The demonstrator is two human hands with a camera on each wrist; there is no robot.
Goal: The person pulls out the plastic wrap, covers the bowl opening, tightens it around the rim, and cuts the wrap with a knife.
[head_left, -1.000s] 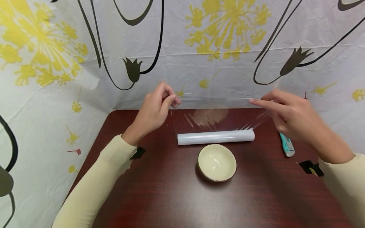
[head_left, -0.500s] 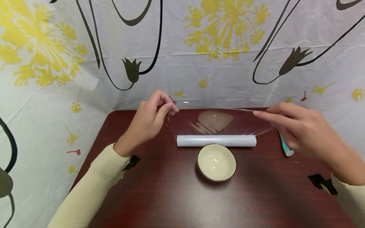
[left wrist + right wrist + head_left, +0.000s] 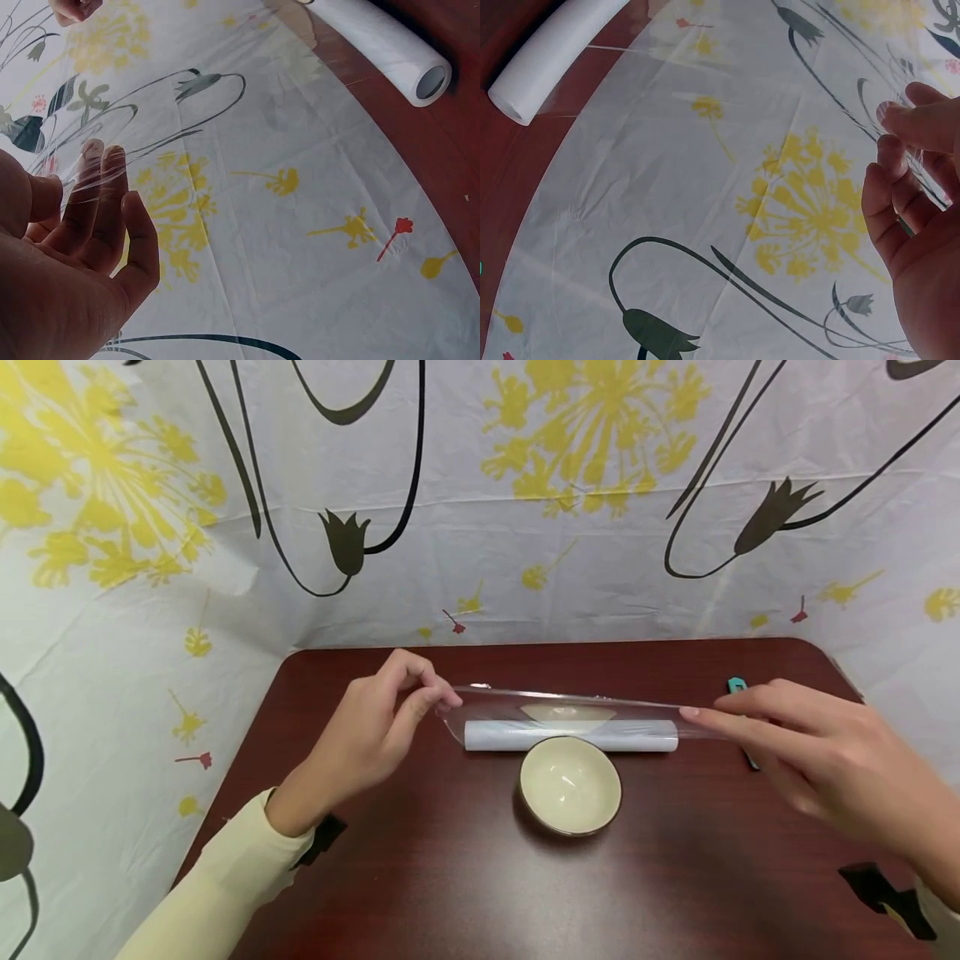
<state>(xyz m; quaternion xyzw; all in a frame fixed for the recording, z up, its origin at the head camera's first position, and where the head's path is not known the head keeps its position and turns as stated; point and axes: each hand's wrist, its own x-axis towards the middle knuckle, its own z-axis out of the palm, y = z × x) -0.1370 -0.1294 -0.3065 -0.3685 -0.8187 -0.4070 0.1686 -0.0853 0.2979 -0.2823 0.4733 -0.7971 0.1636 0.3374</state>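
A clear sheet of plastic wrap (image 3: 510,703) stretches between my two hands, drawn from a white roll (image 3: 480,737) that lies crosswise on the table. My left hand (image 3: 378,718) pinches the sheet's left corner between thumb and fingers. At the other corner, my right hand (image 3: 813,743) pinches it with thumb and forefinger. Just in front of the roll stands a cream bowl (image 3: 570,787) with a dark rim, nothing in it. In the left wrist view the film (image 3: 97,176) wrinkles over the fingertips.
A teal utility knife (image 3: 737,685) lies at the right, partly covered by the right hand. The dark red table (image 3: 450,877) ends at the back against a white flowered sheet (image 3: 600,577), which also hangs along the left side.
Both hands have come down and toward me, bringing the film's edge from above the table's back edge to just above the roll. The roll has shifted slightly nearer the bowl.
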